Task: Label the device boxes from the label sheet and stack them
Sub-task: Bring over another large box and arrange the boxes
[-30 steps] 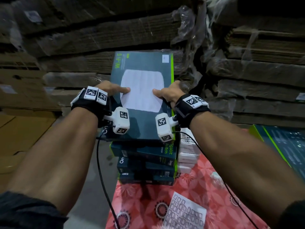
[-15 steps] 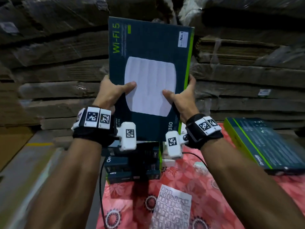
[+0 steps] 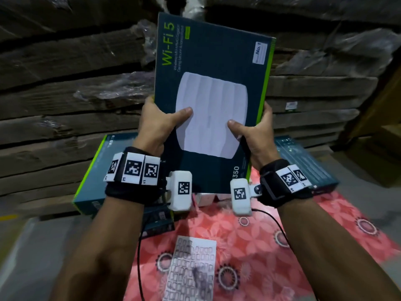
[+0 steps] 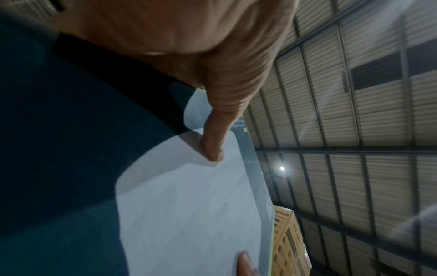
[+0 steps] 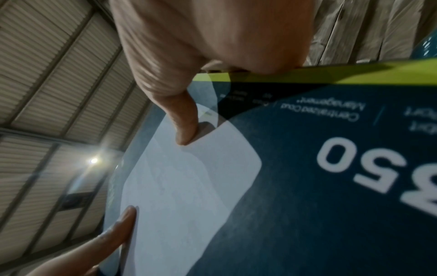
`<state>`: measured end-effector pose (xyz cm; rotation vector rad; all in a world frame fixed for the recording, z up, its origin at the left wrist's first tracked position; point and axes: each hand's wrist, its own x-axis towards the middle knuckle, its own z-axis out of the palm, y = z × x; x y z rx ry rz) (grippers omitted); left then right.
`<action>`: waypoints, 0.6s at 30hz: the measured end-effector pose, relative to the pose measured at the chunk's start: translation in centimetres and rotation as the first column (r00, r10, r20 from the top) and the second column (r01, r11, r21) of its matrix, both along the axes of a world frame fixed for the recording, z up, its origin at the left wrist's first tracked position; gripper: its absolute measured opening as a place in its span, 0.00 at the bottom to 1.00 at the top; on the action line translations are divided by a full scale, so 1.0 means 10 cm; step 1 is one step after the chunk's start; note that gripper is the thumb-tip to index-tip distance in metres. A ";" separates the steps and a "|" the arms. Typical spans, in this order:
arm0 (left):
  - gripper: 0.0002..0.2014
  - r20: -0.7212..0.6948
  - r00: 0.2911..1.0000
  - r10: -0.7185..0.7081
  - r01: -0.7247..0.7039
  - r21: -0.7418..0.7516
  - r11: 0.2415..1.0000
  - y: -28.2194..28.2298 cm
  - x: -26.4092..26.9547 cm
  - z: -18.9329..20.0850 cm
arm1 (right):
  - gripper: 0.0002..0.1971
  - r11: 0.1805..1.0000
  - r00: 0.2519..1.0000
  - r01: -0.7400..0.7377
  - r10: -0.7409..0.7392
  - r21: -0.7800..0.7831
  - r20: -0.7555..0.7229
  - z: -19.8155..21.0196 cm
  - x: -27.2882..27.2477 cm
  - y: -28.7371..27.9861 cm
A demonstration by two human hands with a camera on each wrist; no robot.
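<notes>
While tilted up near-upright like this, probably held to check the Wi-Fi 5 box (image 3: 211, 101) face or pick a label spot. Gripped at both long edges: left hand (image 3: 155, 127) and right hand (image 3: 252, 135) wrapped round the sides, thumbs flat on the white picture. Hanging between both hands, above the label sheet (image 3: 192, 270) on the red cloth (image 3: 271, 253)

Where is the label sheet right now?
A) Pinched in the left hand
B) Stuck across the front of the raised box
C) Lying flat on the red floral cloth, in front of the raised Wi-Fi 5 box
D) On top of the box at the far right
C: the label sheet lies on the red floral cloth, while the left hand and right hand hold up the Wi-Fi 5 box.
</notes>
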<state>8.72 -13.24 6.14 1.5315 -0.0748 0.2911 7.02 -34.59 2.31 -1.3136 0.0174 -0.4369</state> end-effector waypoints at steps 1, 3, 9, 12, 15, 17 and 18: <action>0.39 -0.010 1.000 0.005 -0.005 0.006 1.000 -0.13 0.01 -0.05 | 0.40 1.000 1.000 0.007 -0.007 -0.013 -0.009 -0.02 -0.01 -0.13; 0.43 -0.028 1.000 0.015 -0.015 0.008 1.000 -0.34 0.02 -0.17 | 0.40 1.000 1.000 0.015 -0.016 -0.027 -0.014 -0.10 -0.01 -0.34; 0.38 -0.106 0.994 -0.013 0.011 -0.022 1.000 -1.06 0.09 -0.76 | 0.47 1.000 0.990 0.001 -0.006 -0.031 -0.141 -0.52 0.03 -1.08; 0.38 -0.180 0.983 -0.020 0.012 -0.048 0.999 -1.36 0.10 -1.09 | 0.52 0.994 0.976 0.005 -0.029 -0.109 -0.218 -0.75 0.05 -1.38; 0.39 -0.271 0.962 -0.001 -0.012 -0.045 0.999 -1.56 0.08 -1.39 | 0.53 0.987 0.953 -0.032 -0.018 -0.157 -0.303 -1.00 0.05 -1.60; 0.39 -0.340 0.940 0.005 -0.018 -0.034 0.999 -1.66 0.05 -1.59 | 0.51 0.987 0.934 -0.071 0.016 -0.142 -0.356 -1.20 0.04 -1.73; 0.39 -0.378 0.926 0.014 -0.024 -0.022 0.999 -1.69 0.03 -1.70 | 0.51 0.987 0.925 -0.082 0.022 -0.141 -0.379 -1.29 0.03 -1.78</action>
